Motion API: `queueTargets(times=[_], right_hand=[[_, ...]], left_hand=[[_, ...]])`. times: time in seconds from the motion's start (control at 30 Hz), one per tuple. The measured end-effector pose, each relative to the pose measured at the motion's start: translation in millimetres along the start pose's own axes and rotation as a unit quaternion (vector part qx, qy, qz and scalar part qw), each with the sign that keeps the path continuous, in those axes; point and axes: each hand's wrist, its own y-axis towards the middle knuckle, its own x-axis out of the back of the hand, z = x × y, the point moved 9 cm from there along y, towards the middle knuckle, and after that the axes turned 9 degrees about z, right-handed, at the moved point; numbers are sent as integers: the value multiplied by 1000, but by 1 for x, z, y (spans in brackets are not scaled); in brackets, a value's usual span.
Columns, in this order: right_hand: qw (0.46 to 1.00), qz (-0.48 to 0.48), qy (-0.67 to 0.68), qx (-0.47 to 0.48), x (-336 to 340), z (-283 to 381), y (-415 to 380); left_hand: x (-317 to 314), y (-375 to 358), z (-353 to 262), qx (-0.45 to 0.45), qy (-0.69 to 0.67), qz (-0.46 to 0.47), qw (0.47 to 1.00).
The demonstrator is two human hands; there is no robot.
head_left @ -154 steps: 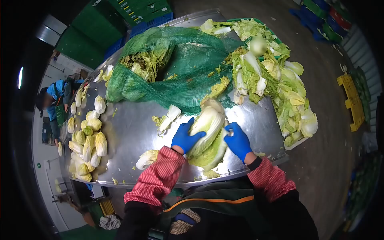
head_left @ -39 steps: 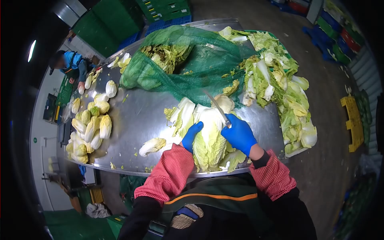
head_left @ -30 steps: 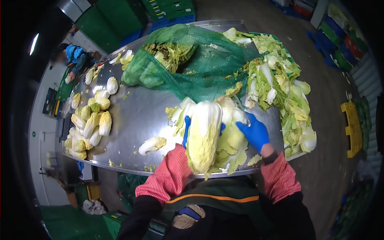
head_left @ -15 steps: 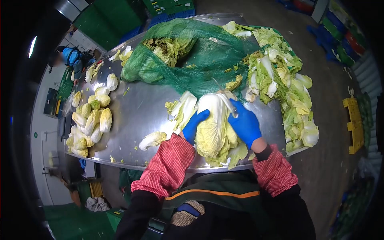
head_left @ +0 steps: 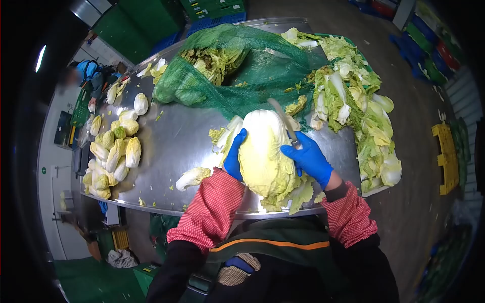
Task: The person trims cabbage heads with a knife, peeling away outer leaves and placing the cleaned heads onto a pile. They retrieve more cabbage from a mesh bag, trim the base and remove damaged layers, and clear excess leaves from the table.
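A large Chinese cabbage (head_left: 265, 156) lies in front of me on the steel table (head_left: 177, 131), its white base pointing away. Blue-gloved, my left hand (head_left: 234, 156) grips the cabbage along its left side. On the other side my right hand (head_left: 312, 159) is closed around a knife (head_left: 283, 118), with the blade pointing up and left and the fingertips against the cabbage. Loose outer leaves (head_left: 230, 134) lie just left of the cabbage, and another torn leaf (head_left: 301, 196) pokes out below it. A small pale leaf piece (head_left: 193, 178) rests left of my left hand.
Behind the cabbage a green mesh sack (head_left: 268, 91) holds another cabbage (head_left: 214, 63). Several trimmed cabbages (head_left: 116, 154) are heaped on the left. Waste leaves (head_left: 364, 101) fill a crate at the right. A person in blue (head_left: 91, 73) stands at the table's far left.
The cabbage has been turned, showing a smoother, whiter side. My left hand has shifted down and left around it; my right hand, with the knife, has moved slightly down. The far person has moved.
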Motion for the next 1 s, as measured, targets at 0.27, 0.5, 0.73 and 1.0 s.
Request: queueTargets(times=[0.27, 0.5, 0.73, 1.0], right_hand=[[937, -126, -323, -36, 48, -60, 14], [992, -84, -91, -4, 24, -13, -4], [949, -79, -305, 35, 15, 20, -10], [953, -82, -276, -92, 75, -63, 9]], left_hand=[[39, -12, 31, 55, -63, -70, 994], [25, -16, 30, 61, -70, -80, 992], [21, -2, 16, 57, 251, -11, 966], [34, -16, 34, 90, 92, -68, 989]])
